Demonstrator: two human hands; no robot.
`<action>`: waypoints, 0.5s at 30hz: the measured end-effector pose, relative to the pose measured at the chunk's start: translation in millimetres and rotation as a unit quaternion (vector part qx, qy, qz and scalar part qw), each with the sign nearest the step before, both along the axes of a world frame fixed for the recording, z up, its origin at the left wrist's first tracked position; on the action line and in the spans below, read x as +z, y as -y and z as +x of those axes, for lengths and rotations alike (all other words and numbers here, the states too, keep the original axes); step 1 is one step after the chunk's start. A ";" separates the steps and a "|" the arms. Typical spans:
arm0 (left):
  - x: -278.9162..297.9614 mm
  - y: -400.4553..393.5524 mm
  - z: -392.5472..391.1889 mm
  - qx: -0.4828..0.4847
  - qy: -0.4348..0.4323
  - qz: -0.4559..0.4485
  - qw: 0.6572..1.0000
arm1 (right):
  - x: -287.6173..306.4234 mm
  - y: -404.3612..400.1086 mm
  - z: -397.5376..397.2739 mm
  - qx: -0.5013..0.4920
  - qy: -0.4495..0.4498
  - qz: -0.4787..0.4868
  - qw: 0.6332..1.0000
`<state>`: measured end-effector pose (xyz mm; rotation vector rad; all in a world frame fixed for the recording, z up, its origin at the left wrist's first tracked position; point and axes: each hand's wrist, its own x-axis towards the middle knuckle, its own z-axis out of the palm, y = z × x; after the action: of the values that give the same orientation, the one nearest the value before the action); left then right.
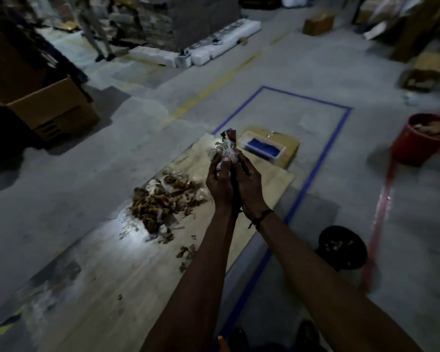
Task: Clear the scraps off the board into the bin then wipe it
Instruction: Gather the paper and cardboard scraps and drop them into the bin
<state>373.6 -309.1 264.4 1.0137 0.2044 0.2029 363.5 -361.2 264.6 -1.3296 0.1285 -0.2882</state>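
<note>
Head view — your left hand (pixel 220 185) and right hand (pixel 249 182) cup a wad of scraps (pixel 224 151); fingers closed round it (main pile (pixel 160 203) remains on the board (pixel 127 265)) — bin (pixel 342 247) trip, wiping left.

Concrete floor (pixel 341 199) carries pale board (pixel 117 270); brown scrap heap (pixel 160 207) on board. Beside board on floor: black bin (pixel 342 246), red bucket (pixel 422 141), cardboard box (pixel 287 148).

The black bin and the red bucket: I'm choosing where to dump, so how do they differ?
The black bin sits close beside the board, by the right forearm; the red bucket stands farther off to the right. The black bin looks smaller and darker. Both are round, open-topped and already hold scraps.
</note>
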 end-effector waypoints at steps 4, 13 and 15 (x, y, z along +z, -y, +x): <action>4.6 64.2 -6.8 -0.059 0.006 0.004 0.998 | -2.8 61.8 -9.0 -0.055 -0.008 0.028 0.998; 5.9 226.8 -48.9 -0.147 -0.011 0.059 0.987 | -2.8 222.4 -58.8 -0.150 0.001 0.064 0.987; 1.9 274.1 -68.8 -0.180 0.001 0.066 0.981 | -9.6 270.3 -77.4 -0.178 -0.013 0.070 0.981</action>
<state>304.8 -583.2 266.3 1.1629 0.0023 -0.1136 286.1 -631.4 254.9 -1.1666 0.4049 -0.5539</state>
